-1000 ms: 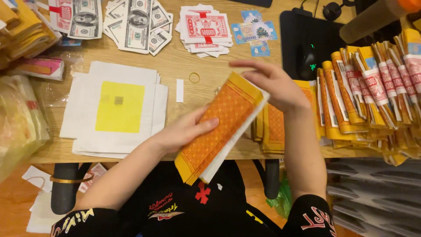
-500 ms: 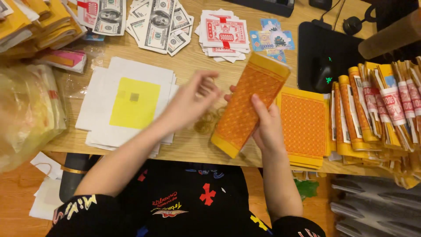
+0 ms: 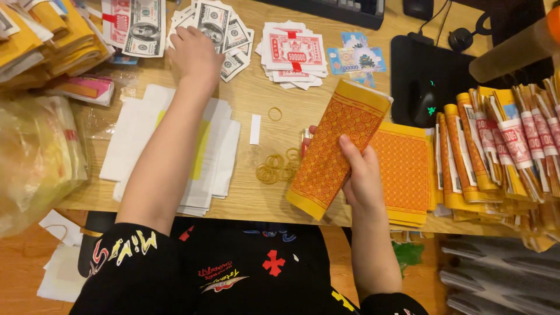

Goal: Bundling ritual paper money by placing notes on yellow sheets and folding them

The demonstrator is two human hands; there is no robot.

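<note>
My right hand [image 3: 360, 175] grips a folded bundle of orange-and-yellow patterned paper [image 3: 335, 146], held tilted above the wooden desk [image 3: 251, 87]. My left hand [image 3: 195, 52] is stretched to the far side of the desk and rests on a fanned pile of green-grey banknote sheets [image 3: 221, 29]; whether it grasps any is hidden under the palm. Several yellow rubber bands [image 3: 274, 169] lie on the desk between my arms. Under my left forearm lies a stack of white sheets with a yellow square [image 3: 213, 151].
A flat stack of orange paper [image 3: 405, 172] lies right of the bundle, then rows of rolled yellow packs with red-white bands [image 3: 507, 151]. Red-white notes [image 3: 291, 55], a black mouse [image 3: 426, 102] on its pad, a plastic bag [image 3: 35, 157] at left, yellow paper stacks [image 3: 46, 35] far left.
My left hand let go of the orange bundle and reached away to the banknote pile at the far side. My right hand now holds the bundle alone.
</note>
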